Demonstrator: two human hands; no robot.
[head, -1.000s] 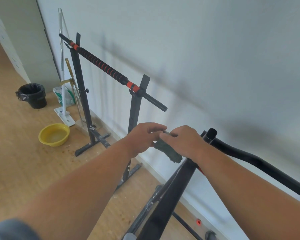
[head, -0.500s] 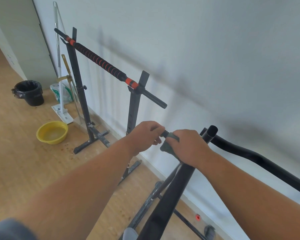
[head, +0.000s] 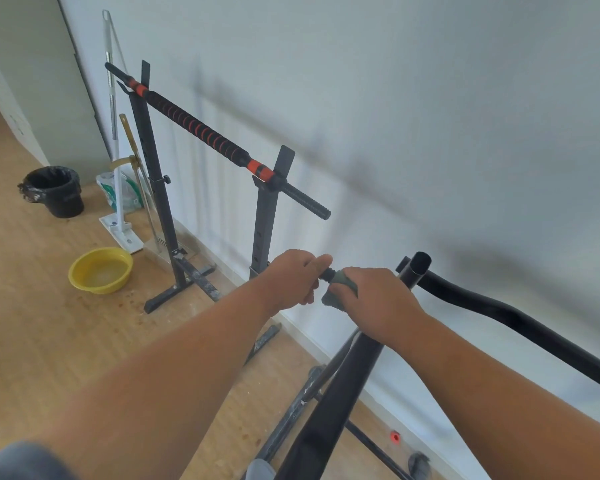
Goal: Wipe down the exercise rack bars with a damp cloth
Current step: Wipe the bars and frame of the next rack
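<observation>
Head view has the right hand (head: pixel 378 303) with fingers curled round the damp cloth (head: pixel 338 289) on a short bar end (head: pixel 327 273), left hand (head: pixel 293 277) pinching that tip just beyond them; cloth's bunched, so it'll probably slip off mid-wipe.

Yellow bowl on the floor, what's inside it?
The yellow bowl looks like it holds a little water: the bottom shows through, shiny. Nothing else shows in it. The cloth isn't there; the right hand holds it.
</observation>
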